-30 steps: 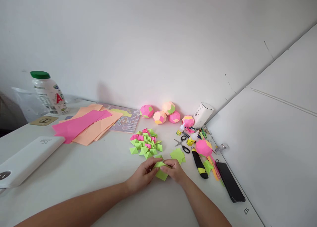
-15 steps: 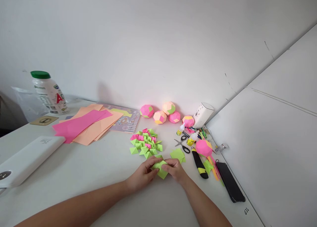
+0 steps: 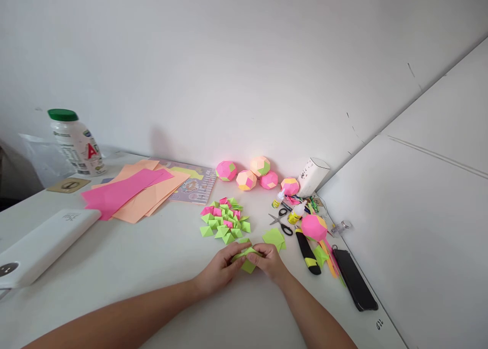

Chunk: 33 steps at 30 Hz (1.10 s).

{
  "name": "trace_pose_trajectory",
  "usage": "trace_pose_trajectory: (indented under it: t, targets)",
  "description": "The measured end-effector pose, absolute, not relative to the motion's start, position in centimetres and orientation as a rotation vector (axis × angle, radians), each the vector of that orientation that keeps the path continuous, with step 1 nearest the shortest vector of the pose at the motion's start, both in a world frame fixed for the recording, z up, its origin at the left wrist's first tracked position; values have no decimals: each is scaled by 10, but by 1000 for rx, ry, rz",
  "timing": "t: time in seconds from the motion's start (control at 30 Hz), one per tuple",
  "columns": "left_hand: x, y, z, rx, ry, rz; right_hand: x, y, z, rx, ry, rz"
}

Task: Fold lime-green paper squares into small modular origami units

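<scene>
Between both hands is a small piece of green paper [image 3: 249,265], partly folded, its lower corner pointing toward me. My left hand [image 3: 221,265] pinches its left side with thumb and fingers. On the right side, my right hand [image 3: 269,260] grips it the same way, the thumb lying on top. Fingers hide part of the folds. Just beyond is a pile of folded green and pink paper pieces [image 3: 224,219]. Several flat green paper squares [image 3: 273,238] lie by my right fingertips.
Right of my hands are scissors [image 3: 282,221], glue bottles [image 3: 295,214], a utility knife [image 3: 308,250] and a phone [image 3: 354,280]. Paper balls [image 3: 246,180] line the wall. Leftward lie coloured sheets [image 3: 133,191], a notebook [image 3: 198,186], a white power bank [image 3: 49,245] and a green-capped bottle [image 3: 76,143].
The green paper has bent along its middle, with its upper part now raised between the fingers. Both hands have stayed nearly in place.
</scene>
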<state>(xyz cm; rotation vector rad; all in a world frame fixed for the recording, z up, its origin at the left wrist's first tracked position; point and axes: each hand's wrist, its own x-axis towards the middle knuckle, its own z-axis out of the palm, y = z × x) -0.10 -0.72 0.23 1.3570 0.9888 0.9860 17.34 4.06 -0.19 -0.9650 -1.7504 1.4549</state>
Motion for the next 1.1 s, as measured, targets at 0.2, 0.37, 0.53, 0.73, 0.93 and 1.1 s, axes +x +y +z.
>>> trace_pose_trajectory:
  t: [0.2, 0.37, 0.53, 0.73, 0.93, 1.1]
  targets:
    - [-2, -8, 11, 1476, 1022, 975, 172, 39, 2, -971, -1716, 1447]
    - [-2, -6, 6, 1450, 991, 949, 171, 40, 0, -987, -1613, 1471]
    - [-2, -6, 5, 1435, 975, 950, 171, 41, -4, -924, -1514, 1553]
    - [-2, -6, 6, 1421, 978, 951, 170, 41, -2, -945, -1499, 1552]
    - [-3, -7, 6, 1491, 1014, 970, 170, 43, -4, -940, -1472, 1539]
    - [-3, -6, 7, 1551, 1017, 974, 171, 44, -4, -932, -1452, 1558]
